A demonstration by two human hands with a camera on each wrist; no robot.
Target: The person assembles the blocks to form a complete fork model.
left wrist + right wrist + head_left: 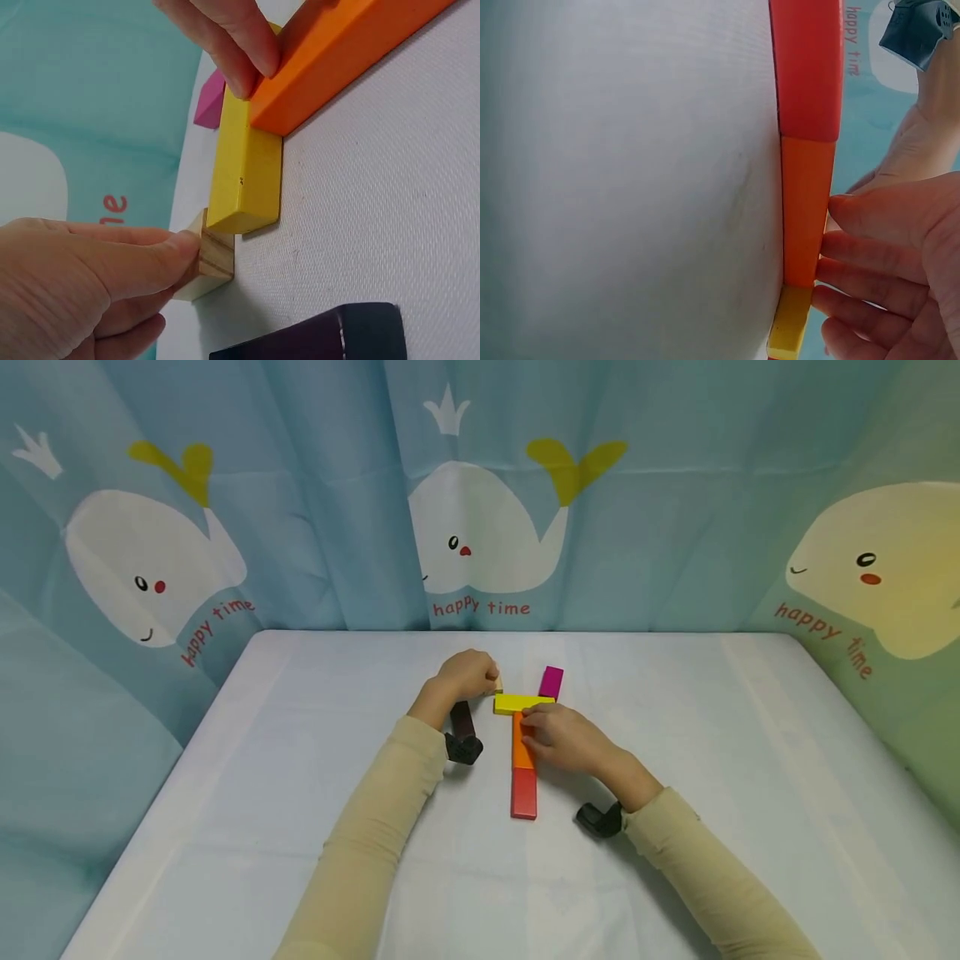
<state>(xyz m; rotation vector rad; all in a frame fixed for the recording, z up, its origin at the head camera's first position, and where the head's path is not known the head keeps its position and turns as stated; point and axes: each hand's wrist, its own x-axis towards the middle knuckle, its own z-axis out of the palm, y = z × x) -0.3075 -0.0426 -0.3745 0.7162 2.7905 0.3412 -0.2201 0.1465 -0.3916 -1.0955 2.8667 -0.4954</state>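
Observation:
In the head view my left hand [468,674] is at the far left end of a yellow block [513,703]. The left wrist view shows its thumb and finger pinching a plain wooden block [214,259], whose edge is right at the yellow block's end. My right hand [568,737] rests with loosely extended fingers along an orange block [519,752], fingertips at its joint with the yellow block. A red block [524,793] continues the orange one toward me, end to end. Beyond the yellow block's right end lies a magenta block [551,682].
The blocks lie on a white-covered table [300,860]. A black wrist device [463,748] hangs below the left wrist, another device [600,819] by the right. Behind the table's back edge hangs a blue curtain [330,552] with whale prints.

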